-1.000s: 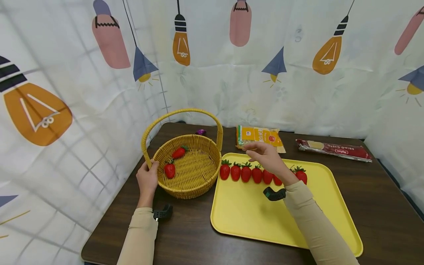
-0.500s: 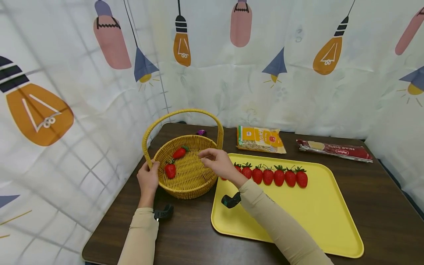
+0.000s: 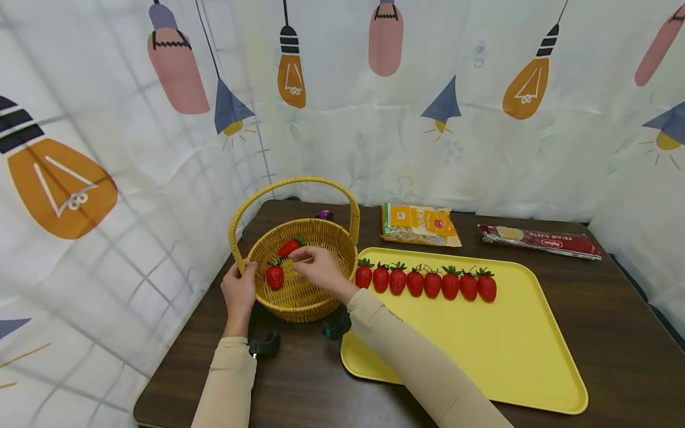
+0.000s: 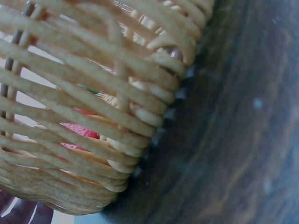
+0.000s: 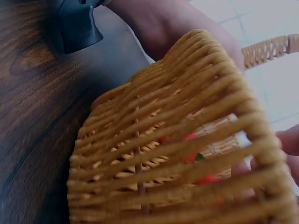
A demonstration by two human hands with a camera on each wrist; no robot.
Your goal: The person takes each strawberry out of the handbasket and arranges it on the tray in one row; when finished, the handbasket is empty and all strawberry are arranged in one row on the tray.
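My left hand (image 3: 239, 291) grips the left rim of a yellow wicker basket (image 3: 299, 309) near the foot of its arched handle. Two red strawberries lie inside: a lower strawberry (image 3: 275, 277) and an upper strawberry (image 3: 291, 246). My right hand (image 3: 321, 272) reaches over the basket's right rim, its fingers slightly bent and the tips close to the upper strawberry. Whether they touch it cannot be told, and no fruit shows in the grasp. Through the weave, the left wrist view shows a bit of red strawberry (image 4: 79, 130). The right wrist view shows the basket wall (image 5: 177, 130) in front of the fingers.
A yellow tray (image 3: 481, 351) stands right of the basket, with a row of several strawberries (image 3: 432, 285) along its far edge. Behind it lie an orange food packet (image 3: 421, 226) and a long red packet (image 3: 540, 241). A small purple wrapper (image 3: 324, 214) lies behind the basket.
My right hand has moved left from above the tray's strawberry row into the basket, toward the two strawberries. The left hand keeps its place on the rim.
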